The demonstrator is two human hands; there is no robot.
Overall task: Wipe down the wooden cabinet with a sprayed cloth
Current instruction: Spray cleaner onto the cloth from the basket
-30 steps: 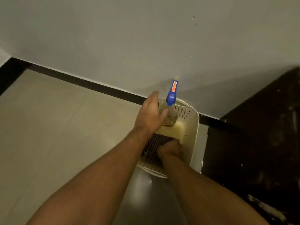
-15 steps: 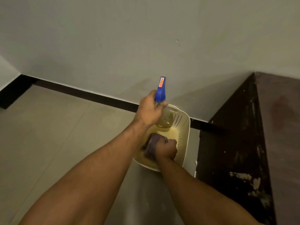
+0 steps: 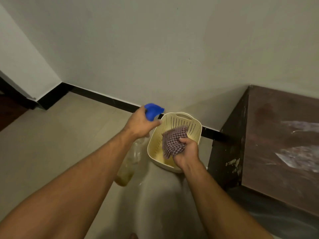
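Since half a second ago both hands have come up out of the basket: the spray bottle [image 3: 131, 152], which stood upright over it, now hangs tilted to the left of the basket [image 3: 193, 123], and the cloth has been lifted clear of the basket's bottom. The left hand [image 3: 140, 124] has its fingers wrapped around the bottle just below the blue spray head [image 3: 152, 111], which points toward the wall; the clear body slants down and toward the camera, with a little yellowish liquid pooled at its lower end. The right hand [image 3: 186, 151] is clenched on a bunched checked cloth [image 3: 174, 140], which sticks up from the fist above the basket's open top, near its near right rim. The cream, perforated basket sits on the tiled floor [image 3: 51, 144] against the wall's dark skirting, just beside the left side of the wooden cabinet [image 3: 276, 144]. The cabinet fills the right edge of the view, its dark top scuffed, with pale patches and chipped finish along its near left corner.
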